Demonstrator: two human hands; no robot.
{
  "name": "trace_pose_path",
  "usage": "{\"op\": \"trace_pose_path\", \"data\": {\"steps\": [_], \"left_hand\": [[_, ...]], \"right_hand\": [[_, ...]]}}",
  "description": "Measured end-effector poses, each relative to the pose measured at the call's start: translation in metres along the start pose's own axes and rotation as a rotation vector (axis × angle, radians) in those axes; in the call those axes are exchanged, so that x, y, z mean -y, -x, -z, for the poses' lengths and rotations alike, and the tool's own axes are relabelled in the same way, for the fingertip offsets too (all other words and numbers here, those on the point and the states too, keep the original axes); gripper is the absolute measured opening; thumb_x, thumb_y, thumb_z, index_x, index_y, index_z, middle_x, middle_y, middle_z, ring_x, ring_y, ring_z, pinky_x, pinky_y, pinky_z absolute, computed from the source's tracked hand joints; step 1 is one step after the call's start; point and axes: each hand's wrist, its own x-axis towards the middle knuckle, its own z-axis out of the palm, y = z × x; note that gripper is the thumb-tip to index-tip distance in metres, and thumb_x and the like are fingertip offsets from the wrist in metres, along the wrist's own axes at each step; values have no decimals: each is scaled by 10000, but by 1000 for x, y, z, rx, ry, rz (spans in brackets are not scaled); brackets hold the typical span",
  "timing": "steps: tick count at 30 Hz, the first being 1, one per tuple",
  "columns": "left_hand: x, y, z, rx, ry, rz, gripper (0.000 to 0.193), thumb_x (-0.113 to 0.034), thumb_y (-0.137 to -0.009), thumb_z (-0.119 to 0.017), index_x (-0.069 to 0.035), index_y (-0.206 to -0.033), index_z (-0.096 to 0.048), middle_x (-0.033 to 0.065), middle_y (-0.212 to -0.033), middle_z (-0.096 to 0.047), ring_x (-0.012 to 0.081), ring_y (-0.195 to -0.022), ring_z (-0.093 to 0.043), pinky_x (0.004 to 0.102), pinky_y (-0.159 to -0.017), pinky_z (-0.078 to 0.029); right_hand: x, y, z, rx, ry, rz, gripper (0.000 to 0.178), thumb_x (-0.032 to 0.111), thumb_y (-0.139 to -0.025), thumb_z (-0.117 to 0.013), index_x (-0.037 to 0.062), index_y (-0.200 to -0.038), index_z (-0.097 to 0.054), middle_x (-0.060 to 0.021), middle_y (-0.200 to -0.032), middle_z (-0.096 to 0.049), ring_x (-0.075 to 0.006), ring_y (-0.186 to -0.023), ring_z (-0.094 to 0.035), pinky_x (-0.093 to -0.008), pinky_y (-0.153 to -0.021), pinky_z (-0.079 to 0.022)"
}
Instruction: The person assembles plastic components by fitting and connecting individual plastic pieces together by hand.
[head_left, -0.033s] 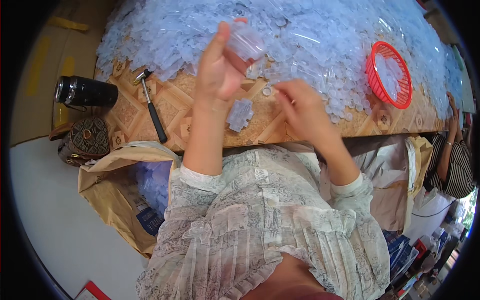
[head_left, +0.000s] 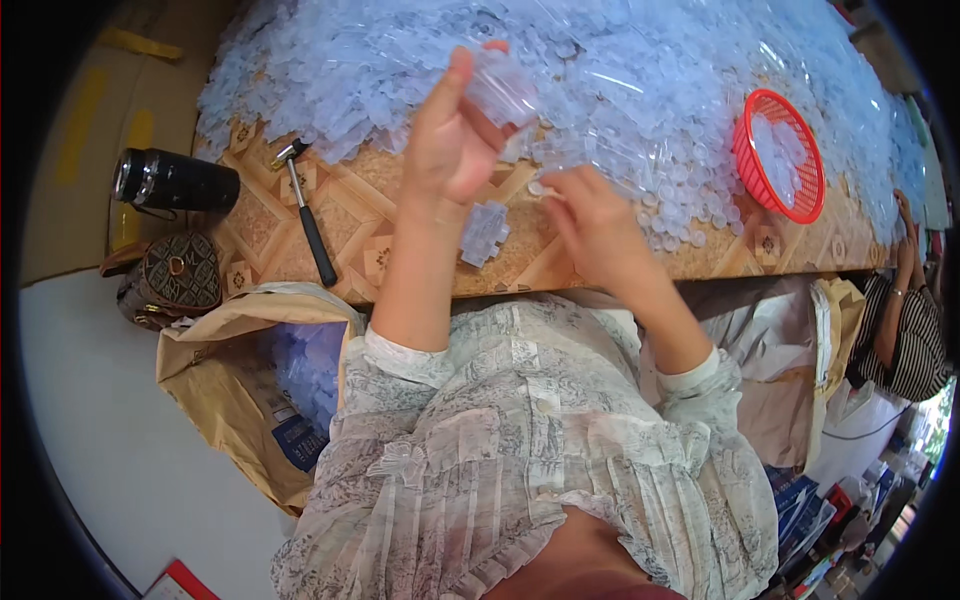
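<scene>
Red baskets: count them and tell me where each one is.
1. The red basket sits toward the front of the pile of clear plastic pieces, to the right of the right hand. Others could be hidden under the pile.

Tabletop (head_left: 345, 205): fairly bright, soft shadows
Plastic pile (head_left: 330, 90): bluish cast, white glare streaks toward 1 o'clock
Clear pieces (head_left: 505, 90) in left hand (head_left: 455, 155): shiny, outlines smeared
Right hand (head_left: 597, 220): slightly blurred
Far opening (head_left: 938, 415): overexposed, between 3 and 4 o'clock
Fisheye rim: black, edges bowed at 3 and 9 o'clock
</scene>
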Motion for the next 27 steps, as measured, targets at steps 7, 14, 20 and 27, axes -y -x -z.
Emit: {"op": "trace_pose_path", "data": {"steps": [7, 14, 20, 27], "left_hand": [[10, -9, -11, -132, 25, 81, 497, -525, -906, -481, -57, -1060, -546, 75, -844, -583, 216, -740, -559, 350, -644, -464], [22, -22, -31, -284, -88, 2, 498, -576, -867, -530, -80, -828, -537, 28, -645, -513, 148, -531, -477, 265, -497, -398], [28, -24, -33, -270, -260, -180, 432, -491, -888, -557, -71, -794, -521, 49, -613, -514, 137, -498, -487, 249, -470, -409], [43, -20, -46, -236, -540, -322, 440, -466, -922, -509, -42, -809, -542, 50, -708, -546, 103, -585, -498, 235, -509, -412]], "right_hand": [[-1, -3, -18, 127, 202, 35, 120, 37, -800, -559, 20, -913, -523, -134, -858, -498, -331, -754, -586, -413, -608, -493], [-9, -9, -20, 121, 279, 80, 172, -23, -759, -530, -6, -930, -519, -159, -858, -510, -335, -825, -584, -414, -646, -499], [-3, -22, 14, -111, -563, -308, 198, 18, -852, -565, -11, -1047, -571, -85, -867, -602, -151, -724, -587, -278, -631, -490], [18, -46, 50, -123, -1239, -325, 168, 50, -874, -602, 3, -1034, -584, -28, -811, -589, -86, -694, -550, -230, -612, -463]]}}
